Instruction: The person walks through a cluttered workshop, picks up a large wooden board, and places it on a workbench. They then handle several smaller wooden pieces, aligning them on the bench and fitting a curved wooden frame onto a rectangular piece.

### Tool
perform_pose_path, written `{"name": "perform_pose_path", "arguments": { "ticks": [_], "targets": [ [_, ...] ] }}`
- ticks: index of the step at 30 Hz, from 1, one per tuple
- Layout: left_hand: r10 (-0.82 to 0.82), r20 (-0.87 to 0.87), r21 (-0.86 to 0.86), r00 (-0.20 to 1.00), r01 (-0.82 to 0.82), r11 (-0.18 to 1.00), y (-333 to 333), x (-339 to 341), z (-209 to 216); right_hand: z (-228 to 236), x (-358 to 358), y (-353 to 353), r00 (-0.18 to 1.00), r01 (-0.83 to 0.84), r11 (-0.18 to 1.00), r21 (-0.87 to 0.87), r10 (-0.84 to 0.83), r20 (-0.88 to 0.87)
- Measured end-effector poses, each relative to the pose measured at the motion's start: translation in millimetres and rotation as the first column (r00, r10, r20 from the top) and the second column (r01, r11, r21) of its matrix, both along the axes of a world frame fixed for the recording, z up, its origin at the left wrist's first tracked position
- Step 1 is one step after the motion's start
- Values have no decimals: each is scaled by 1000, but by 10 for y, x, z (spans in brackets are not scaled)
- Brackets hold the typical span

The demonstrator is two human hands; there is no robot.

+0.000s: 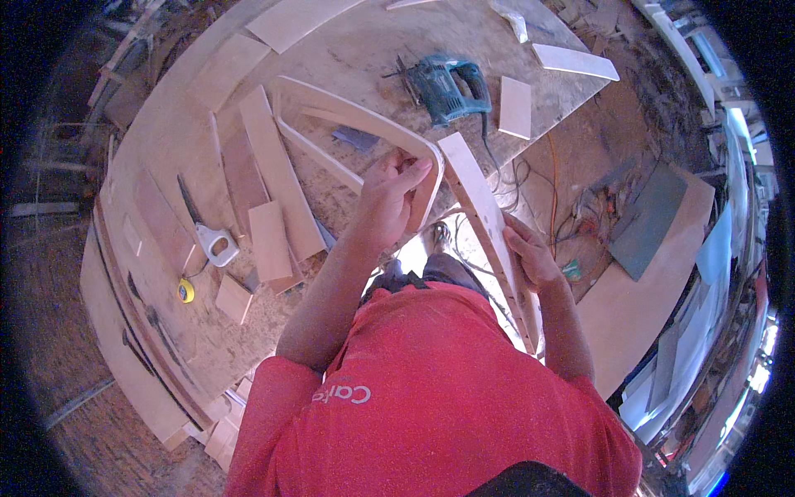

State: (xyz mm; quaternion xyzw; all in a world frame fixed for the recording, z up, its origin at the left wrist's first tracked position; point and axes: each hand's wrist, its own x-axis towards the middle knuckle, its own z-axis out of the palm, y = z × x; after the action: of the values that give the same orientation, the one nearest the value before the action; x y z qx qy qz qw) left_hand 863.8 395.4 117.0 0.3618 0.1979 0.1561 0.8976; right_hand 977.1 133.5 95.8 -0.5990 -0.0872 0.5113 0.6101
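Note:
My left hand is closed around the near rounded corner of a pale wooden frame, which has a long open middle and reaches away over the worktable. In my right hand is a long, narrow wooden board, gripped along its right edge and slanting from beside the frame down toward my right side. A row of small dark marks runs along the board's edge. The board's upper end lies close to the frame's corner; whether they touch I cannot tell. Past them a teal jigsaw rests on the table.
On the worktable lie a white-handled handsaw, a yellow tape measure and several wood offcuts, such as a long strip and a small block. Cables trail to the right, near a dark green sheet.

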Motion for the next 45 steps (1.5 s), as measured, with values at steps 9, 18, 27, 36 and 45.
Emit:
{"name": "perform_pose_path", "arguments": {
  "ticks": [9,18,27,36,45],
  "targets": [
    [-25,38,-52,999,27,998,15,68,42,-34,15,-64,999,51,995,-85,-52,-12],
    [12,61,-43,998,-10,999,-28,160,-116,-46,53,-89,996,84,988,-130,-80,36],
    [-7,-11,48,1000,7,999,-14,204,-203,145,51,-44,998,61,992,-108,-59,23],
    [3,-12,7,1000,-3,1000,-40,238,-82,95,152,-103,990,16,987,-159,6,141],
    [33,-7,1,999,-33,999,-45,274,-115,86,204,-98,986,-19,987,-162,45,163]
  ]
}}
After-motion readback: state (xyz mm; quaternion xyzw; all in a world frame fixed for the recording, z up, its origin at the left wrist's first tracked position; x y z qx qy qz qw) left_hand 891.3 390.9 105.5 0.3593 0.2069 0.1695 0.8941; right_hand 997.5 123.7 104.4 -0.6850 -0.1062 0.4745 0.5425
